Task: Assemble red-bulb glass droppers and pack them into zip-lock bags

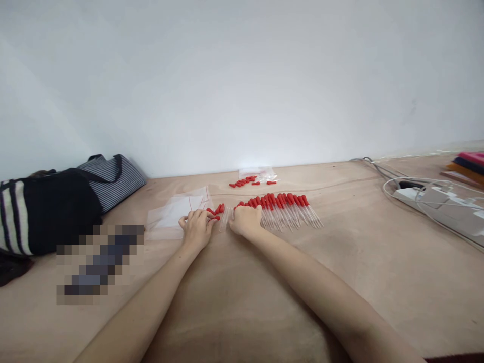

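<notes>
My left hand [197, 228] is closed with its fingertips at a red rubber bulb [215, 218], beside a few loose red bulbs [220, 208]. Just right of them lie several clear thin tubes [226, 218]. My right hand [245, 220] rests closed at the right side of these tubes; what its fingers hold is hidden. Beyond it, a long row of clear droppers with red bulbs [289, 206] lies side by side, bulbs toward the wall. Clear plastic bags [170, 214] lie flat under and left of my left hand.
Near the wall are more red bulbs [242, 182] and a bag of clear tubes [264, 174]. Black and striped bags [113, 181] lie at the left, by a blurred dark item [104, 264]. At the right are a white power strip [446, 204], cables and coloured cloths [469, 166].
</notes>
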The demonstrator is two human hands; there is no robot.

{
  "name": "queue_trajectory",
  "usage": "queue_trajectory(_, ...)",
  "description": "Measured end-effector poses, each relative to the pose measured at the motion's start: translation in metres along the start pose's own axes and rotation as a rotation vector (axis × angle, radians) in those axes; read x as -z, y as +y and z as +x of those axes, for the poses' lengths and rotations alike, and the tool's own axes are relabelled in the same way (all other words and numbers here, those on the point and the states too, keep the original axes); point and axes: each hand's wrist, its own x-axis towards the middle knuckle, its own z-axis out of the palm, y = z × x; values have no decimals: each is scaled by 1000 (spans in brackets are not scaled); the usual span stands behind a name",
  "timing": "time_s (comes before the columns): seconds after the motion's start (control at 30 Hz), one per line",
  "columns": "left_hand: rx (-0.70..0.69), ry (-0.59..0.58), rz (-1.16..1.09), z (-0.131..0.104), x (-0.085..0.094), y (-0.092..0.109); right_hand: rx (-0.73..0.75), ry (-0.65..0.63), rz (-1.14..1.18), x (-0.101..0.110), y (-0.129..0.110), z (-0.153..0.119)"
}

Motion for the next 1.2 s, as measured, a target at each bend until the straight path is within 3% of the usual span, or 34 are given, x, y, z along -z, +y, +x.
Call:
queue_trajectory(0.27, 9, 88, -94, -3, 9, 3, -79, -61, 39, -2, -5, 13)
queue_trajectory(0.5, -164, 149, -154, -8, 12, 9, 18, -94, 74, 20, 15, 3)
queue_trajectory(0.63, -256, 94, -195, -15, 14, 19, 183, -64, 68, 37, 52, -17)
queue_trajectory(0.73, -305, 49, -238, -20, 17, 31, 484, -1, -41, 42, 82, -37)
queue_trajectory(0.83, -320, 8, -355, -24, 18, 40, 633, -15, -112, 41, 101, -55)
queue_trajectory(1.0, -211, -90, -632, -31, 15, 48, 643, -41, -66, 34, 113, -68)
queue_trajectory(1.2, -89, -247, -843, -40, 7, 54, 521, -13, 147, 28, 119, -68)
